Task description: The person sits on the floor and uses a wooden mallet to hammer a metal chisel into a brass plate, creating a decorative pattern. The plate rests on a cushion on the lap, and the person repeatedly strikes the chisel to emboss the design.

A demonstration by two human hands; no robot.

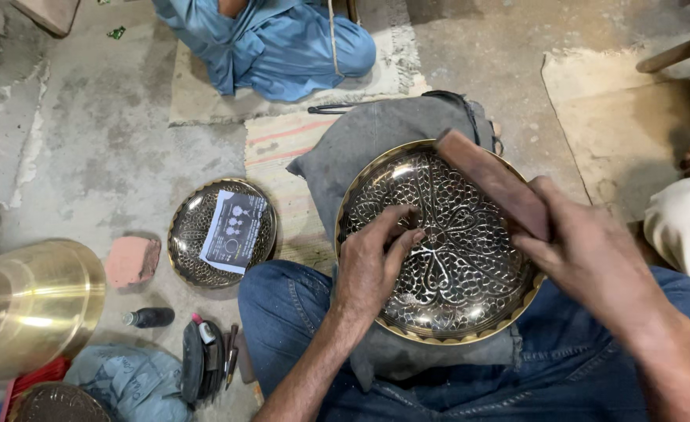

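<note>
The left hand [372, 262] pinches a small tool, mostly hidden, its tip on the centre of the engraved brass plate [439, 242] that rests on grey cloth in the person's lap. The right hand [587, 254] is clenched around a wooden block [492, 181] raised over the plate's far right, so this looks like chasing work mid-stroke; the coming blow needs the tool tip held steady on the line. Left of the plate, a smaller engraved dish [188, 234] on the floor holds a printed paper [234, 232].
</note>
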